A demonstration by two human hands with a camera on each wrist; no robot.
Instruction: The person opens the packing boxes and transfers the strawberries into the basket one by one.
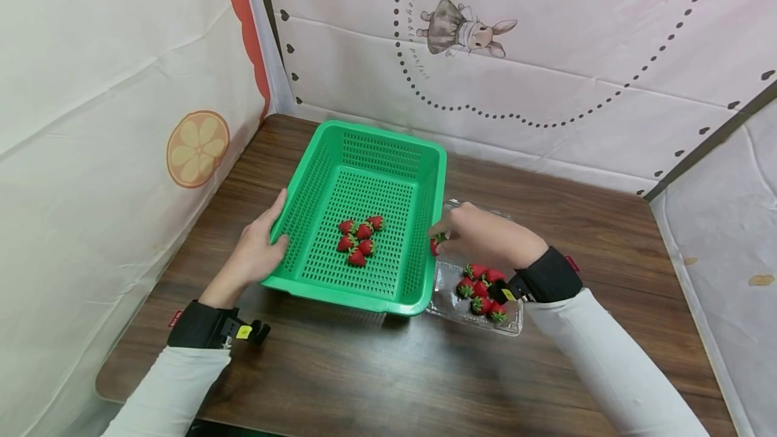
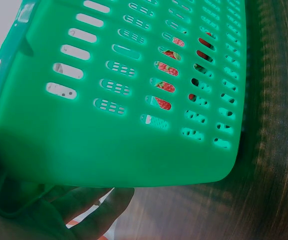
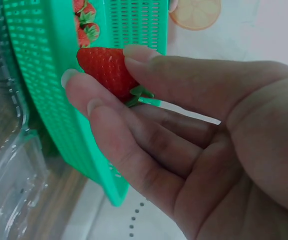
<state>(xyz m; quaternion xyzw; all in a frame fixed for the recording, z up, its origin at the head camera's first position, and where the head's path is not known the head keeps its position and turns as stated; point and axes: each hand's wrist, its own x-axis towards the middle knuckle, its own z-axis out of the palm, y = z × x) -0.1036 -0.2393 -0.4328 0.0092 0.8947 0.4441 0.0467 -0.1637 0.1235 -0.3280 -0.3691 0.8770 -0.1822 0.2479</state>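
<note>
Dark wood tabletop fills the lower half of the head view, walled in by pale printed sheets, an orange-slice print at the left and a rabbit drawing at the upper middle.

Left of centre, the left hand grips the near left rim of a green slotted basket, thumb over the edge and fingers curled beneath. Its wrist view shows what the head view hides: those fingers under the basket's lifted underside, with red fruit glimpsed through the slots.

At the middle of the basket floor lie six strawberries in a tight cluster.

Right of the basket, the right hand hovers just beside the basket's right wall, fingertips drawn narrow. From the head view the held strawberry is barely a red speck; the right wrist view shows it plainly, pinched between thumb and first two fingers, leafy end toward the palm.

Below that hand, at the lower right, a clear plastic tray holds more strawberries, touching the basket's near right corner.
</note>
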